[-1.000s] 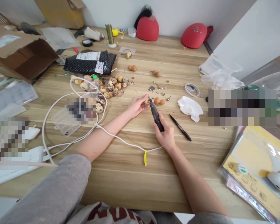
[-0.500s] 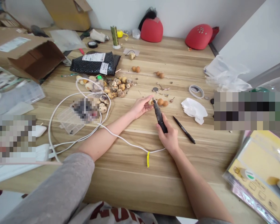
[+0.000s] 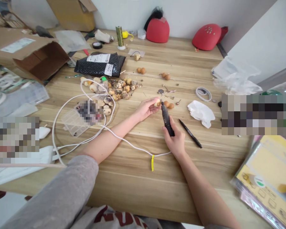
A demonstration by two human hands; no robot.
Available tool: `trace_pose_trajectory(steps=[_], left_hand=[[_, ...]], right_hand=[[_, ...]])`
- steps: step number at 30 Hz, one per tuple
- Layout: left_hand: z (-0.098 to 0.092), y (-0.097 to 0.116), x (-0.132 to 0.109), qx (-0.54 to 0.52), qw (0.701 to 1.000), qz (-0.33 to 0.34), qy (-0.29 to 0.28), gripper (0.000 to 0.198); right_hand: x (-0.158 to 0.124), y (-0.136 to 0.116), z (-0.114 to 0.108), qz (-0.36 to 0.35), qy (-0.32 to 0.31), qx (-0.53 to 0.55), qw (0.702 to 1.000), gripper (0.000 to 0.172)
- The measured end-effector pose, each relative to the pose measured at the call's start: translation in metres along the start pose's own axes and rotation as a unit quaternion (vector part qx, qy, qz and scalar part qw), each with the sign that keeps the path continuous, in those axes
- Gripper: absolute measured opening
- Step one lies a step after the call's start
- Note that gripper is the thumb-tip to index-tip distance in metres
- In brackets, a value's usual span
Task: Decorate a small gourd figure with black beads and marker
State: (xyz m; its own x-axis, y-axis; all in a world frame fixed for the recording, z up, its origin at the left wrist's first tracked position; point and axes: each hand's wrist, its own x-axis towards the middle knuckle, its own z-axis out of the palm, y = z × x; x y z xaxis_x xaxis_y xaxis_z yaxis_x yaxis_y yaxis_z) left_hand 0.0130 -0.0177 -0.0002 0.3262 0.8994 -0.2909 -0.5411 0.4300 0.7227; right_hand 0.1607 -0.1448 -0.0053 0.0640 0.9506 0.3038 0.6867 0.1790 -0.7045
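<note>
Between the fingertips of my left hand (image 3: pixel 147 108) is a small pale gourd (image 3: pixel 157 102). My right hand (image 3: pixel 175 137) is wrapped round a black rotary tool (image 3: pixel 167 120), its tip pointing away from me, close to the gourd's right side. Whether tip and gourd touch, I cannot tell. A white cable (image 3: pixel 133 147) with a yellow tag (image 3: pixel 153 163) runs to my right hand. Just beyond the tool lie brown gourds (image 3: pixel 168 105) and a small bit with a round head (image 3: pixel 178 102). A black marker pen (image 3: pixel 190 133) rests to the right of my right hand.
Several pale and patterned gourds (image 3: pixel 120 89) are heaped left of centre, beside a clear compartment box (image 3: pixel 72 122). Behind them sits a black bubble mailer (image 3: pixel 98 65). Rightward are a tape roll (image 3: pixel 203 94), a crumpled white tissue (image 3: pixel 201 114) and yellow packaging (image 3: pixel 264 168).
The tool's tip has moved off the gourd's face toward its right side, so more of the gourd shows. Both hands keep their hold. The whole view has shifted slightly.
</note>
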Motion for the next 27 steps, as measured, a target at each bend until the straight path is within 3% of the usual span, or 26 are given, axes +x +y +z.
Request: trace_pose_trajectory(steps=[27], left_hand=[[0.0008, -0.0023, 0.0024, 0.009, 1.0, -0.02, 0.018, 0.018]], right_hand=[[0.0006, -0.0032, 0.0003, -0.005, -0.031, -0.01, 0.999, 0.055]])
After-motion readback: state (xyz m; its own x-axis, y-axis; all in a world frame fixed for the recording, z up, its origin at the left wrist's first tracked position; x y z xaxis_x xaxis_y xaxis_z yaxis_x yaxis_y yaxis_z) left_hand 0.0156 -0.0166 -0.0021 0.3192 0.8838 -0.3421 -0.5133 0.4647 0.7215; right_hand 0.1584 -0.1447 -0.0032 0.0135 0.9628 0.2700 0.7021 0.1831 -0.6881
